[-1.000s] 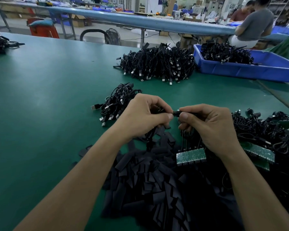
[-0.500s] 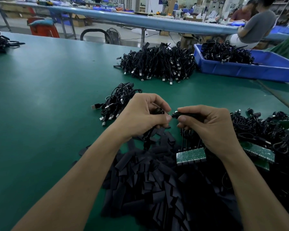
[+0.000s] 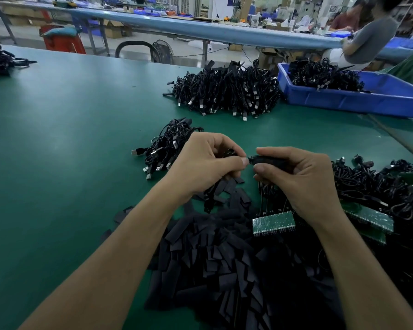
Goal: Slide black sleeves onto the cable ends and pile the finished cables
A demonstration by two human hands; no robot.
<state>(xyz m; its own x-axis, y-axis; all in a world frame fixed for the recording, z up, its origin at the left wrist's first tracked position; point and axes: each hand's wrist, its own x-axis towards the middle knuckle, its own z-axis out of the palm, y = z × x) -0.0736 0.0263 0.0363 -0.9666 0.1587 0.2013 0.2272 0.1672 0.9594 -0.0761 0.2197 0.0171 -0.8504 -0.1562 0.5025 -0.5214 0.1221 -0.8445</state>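
Black sleeve (image 3: 265, 160) sits pinched in the right hand (image 3: 303, 179), the left hand (image 3: 200, 165) grips the cable (image 3: 230, 152) right at the sleeve's open end, both above the loose sleeve heap (image 3: 224, 270) on the green table (image 3: 57, 163), and honestly it's barely changed from half a second back.
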